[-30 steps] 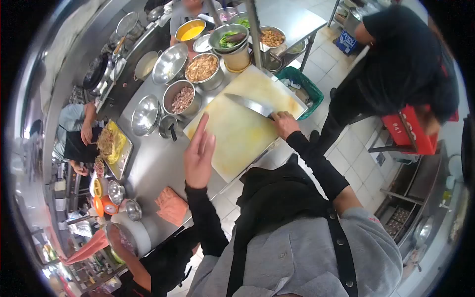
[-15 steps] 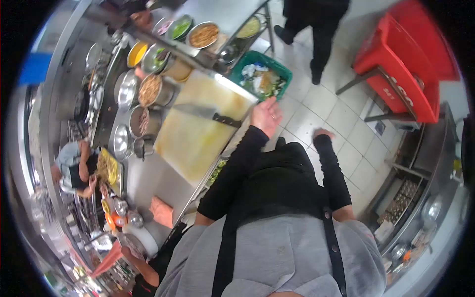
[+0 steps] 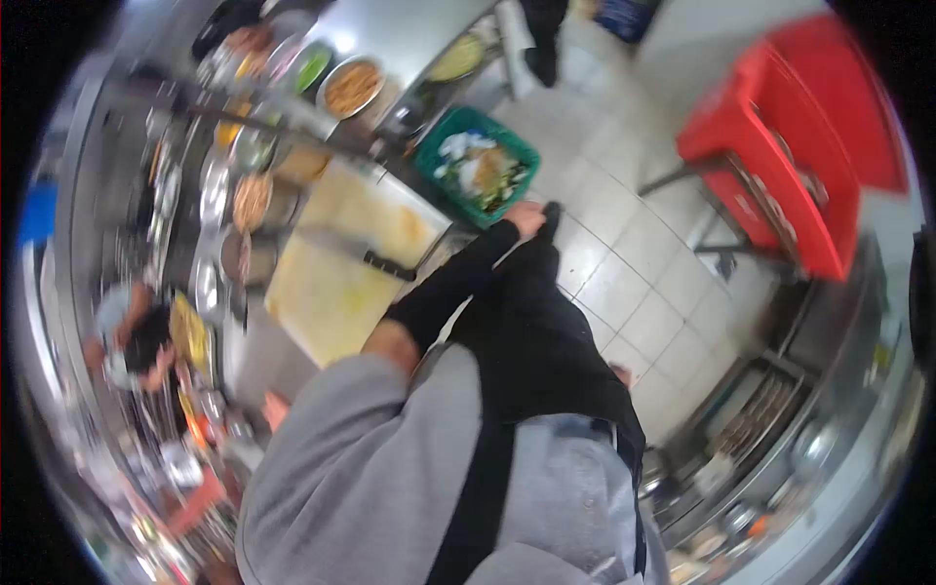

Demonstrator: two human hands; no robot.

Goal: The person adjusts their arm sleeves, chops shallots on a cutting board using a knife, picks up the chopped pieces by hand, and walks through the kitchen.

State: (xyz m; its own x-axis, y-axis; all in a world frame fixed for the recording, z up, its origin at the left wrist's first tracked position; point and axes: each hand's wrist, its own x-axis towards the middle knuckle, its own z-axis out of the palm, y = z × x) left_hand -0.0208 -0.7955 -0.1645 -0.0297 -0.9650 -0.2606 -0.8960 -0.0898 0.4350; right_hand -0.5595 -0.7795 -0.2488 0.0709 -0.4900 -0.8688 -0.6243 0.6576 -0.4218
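Blurred by motion, my left hand point(image 3: 526, 219) is beside the lower right rim of a green bin point(image 3: 524, 148) that holds white scraps and vegetable waste. Its fingers are too smeared to read, and I make out nothing held in it. Only a small part of my right hand point(image 3: 621, 373) shows past the black apron, with its fingers hidden. To the left of my left arm, a knife point(image 3: 390, 265) with a black handle lies across a stained cutting board point(image 3: 317, 302).
Metal bowls and pots of food, including one of brown pieces point(image 3: 351, 88), line the steel counter. A red bin point(image 3: 770, 166) stands on a metal frame at the right. Another person point(image 3: 127, 336) is at the far left. Tiled floor point(image 3: 634, 283) lies between.
My body and view have turned. My left hand has drawn down from the green bin's edge, and my right hand has gone mostly behind my apron. The person at the top has moved away.
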